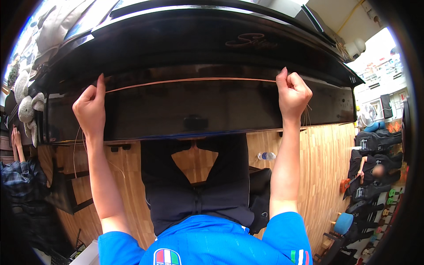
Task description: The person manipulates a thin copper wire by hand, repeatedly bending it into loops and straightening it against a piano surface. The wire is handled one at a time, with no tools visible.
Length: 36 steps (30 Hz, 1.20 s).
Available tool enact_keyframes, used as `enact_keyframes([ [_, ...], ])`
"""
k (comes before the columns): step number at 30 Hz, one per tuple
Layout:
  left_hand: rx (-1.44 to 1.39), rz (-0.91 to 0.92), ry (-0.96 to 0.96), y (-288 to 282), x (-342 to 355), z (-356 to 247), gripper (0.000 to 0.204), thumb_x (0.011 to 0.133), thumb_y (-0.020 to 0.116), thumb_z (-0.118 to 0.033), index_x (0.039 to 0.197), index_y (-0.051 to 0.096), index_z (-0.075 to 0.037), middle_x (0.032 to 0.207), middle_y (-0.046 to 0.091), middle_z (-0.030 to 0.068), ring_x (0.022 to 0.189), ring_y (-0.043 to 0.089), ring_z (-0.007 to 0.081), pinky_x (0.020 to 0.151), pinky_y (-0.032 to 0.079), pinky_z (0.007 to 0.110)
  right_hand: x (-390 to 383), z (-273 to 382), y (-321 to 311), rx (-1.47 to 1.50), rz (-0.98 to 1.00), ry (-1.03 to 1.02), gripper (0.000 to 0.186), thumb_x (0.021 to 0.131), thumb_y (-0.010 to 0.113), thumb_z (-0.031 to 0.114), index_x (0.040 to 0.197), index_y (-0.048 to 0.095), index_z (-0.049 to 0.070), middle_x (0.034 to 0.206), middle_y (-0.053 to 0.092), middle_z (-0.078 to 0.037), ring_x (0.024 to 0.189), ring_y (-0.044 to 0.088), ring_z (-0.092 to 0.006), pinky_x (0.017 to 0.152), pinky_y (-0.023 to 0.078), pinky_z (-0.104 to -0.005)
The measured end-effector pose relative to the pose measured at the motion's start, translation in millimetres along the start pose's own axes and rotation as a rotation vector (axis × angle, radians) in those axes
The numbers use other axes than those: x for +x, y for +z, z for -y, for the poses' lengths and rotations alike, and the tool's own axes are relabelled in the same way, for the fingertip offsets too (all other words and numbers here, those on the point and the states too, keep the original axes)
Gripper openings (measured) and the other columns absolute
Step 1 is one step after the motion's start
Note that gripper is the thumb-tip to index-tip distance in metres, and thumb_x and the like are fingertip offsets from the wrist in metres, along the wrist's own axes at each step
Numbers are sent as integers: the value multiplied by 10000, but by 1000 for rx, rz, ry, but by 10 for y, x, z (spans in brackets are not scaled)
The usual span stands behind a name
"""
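A thin reddish-brown cord (190, 80), seemingly of several strands, runs nearly straight between my two fists. Its left end is gripped by my left hand (89, 109), closed with the thumb pointing up. My right hand (293, 95) is closed round the other end, thumb also up. Loose thin strands hang below both fists. Behind the cord, and beneath it in the picture, lies the glossy black front of an upright piano (163, 112) with its lid down. Whether the cord touches the piano, I cannot tell.
Grey plush toys (26, 110) sit at the piano's left end. A person in a plaid shirt (20, 179) is at far left; another holds a small orange guitar (344, 185) at right. A plastic bottle (266, 156) lies on the wooden floor (318, 163). A blue stool (343, 223) stands lower right.
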<state>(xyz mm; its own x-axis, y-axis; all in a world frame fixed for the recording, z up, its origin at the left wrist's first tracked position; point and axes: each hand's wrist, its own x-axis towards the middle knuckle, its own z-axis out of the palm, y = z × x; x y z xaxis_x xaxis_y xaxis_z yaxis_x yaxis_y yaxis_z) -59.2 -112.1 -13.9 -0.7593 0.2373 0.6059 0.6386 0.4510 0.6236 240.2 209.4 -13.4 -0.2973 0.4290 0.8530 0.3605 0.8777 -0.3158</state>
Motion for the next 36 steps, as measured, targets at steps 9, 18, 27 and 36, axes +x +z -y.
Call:
enact_keyframes([
  [9,-120,-158,-41,13,-24,-29,535,948,729,-181,554,400,-28,564,243,-56,562,208,52,479,181,267,-21,11,-38,36,-70,-38,445,858,740,32,573,400,52,512,381,-48,439,319,-155,428,277,-296],
  [18,-121,-197,-18,13,-34,-50,534,949,725,-156,559,383,-28,568,240,-56,566,206,51,480,185,272,-28,16,-31,26,-102,-11,448,865,739,41,572,401,53,515,378,-49,441,324,-153,429,277,-295],
  [27,-108,-234,-19,41,-33,-24,532,948,729,-177,544,422,-18,553,255,-63,552,213,39,472,183,258,-11,18,-31,-2,-112,-31,435,838,737,11,566,401,61,512,399,-63,421,361,-193,427,300,-310],
  [36,-111,-215,-49,47,-41,-17,549,959,720,-222,546,419,-22,551,265,-68,548,222,34,474,192,252,5,4,-25,-6,-116,-39,441,827,726,-3,566,376,62,507,393,-57,417,356,-193,423,289,-310],
])
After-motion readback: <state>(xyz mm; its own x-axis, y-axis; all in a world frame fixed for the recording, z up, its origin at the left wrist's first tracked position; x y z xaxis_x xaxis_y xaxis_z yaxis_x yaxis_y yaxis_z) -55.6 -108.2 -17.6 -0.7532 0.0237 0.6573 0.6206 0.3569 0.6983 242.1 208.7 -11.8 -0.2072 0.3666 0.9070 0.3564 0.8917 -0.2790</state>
